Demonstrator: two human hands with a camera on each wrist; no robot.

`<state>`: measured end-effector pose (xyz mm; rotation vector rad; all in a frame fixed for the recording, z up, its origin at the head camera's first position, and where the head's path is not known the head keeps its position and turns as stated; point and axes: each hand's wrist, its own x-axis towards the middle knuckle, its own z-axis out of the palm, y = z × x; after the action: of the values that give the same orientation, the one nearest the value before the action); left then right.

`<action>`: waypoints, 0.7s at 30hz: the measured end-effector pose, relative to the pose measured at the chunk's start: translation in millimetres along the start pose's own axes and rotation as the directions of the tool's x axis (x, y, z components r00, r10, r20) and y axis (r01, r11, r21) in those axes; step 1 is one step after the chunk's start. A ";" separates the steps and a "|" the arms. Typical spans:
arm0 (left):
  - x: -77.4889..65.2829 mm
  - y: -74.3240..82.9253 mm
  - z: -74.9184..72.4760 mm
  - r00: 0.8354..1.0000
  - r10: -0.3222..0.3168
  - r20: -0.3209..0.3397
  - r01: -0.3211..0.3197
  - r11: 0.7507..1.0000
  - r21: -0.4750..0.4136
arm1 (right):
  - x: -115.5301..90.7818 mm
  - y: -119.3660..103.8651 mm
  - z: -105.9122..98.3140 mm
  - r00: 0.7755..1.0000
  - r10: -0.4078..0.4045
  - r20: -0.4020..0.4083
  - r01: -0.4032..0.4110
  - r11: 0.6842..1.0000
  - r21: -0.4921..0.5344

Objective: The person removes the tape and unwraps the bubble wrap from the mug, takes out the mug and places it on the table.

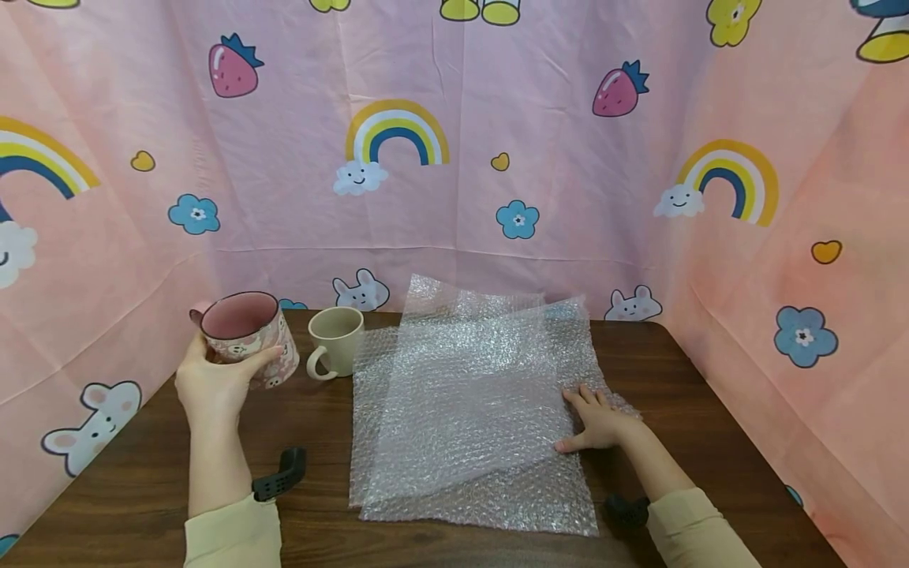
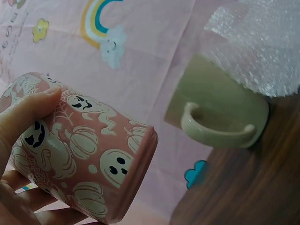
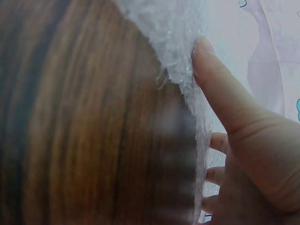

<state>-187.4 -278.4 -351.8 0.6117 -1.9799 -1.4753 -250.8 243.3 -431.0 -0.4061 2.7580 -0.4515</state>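
Observation:
My left hand (image 1: pixel 215 384) grips a pink mug (image 1: pixel 286 351) around its side, holding it tilted above the table at the left. White ghosts and pumpkins cover the mug's outside, as the left wrist view shows. Just right of it a plain cream mug (image 1: pixel 341 347) stands upright, its handle toward the front left. Overlapping sheets of bubble wrap (image 1: pixel 469 410) lie flat across the middle of the table. My right hand (image 1: pixel 602 422) rests on their right edge with fingers spread; in the right wrist view the thumb (image 3: pixel 225 89) touches the wrap.
The dark wooden table (image 1: pixel 319 505) runs back to a pink patterned cloth (image 1: pixel 469 213) that hangs behind it and along both sides. The cream mug stands close to the wrap's left edge. A black strap device (image 1: pixel 280 476) sits on the left wrist.

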 end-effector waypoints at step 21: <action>14.5 -34.6 2.6 1.000 -0.005 0.015 0.004 0.999 0.051 | 6.3 11.5 4.6 1.000 -0.017 -0.015 0.017 1.000 0.019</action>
<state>-199.1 -296.0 -382.9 0.6286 -2.0350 -1.4399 -257.4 250.6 -440.9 -0.4241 2.7645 -0.4861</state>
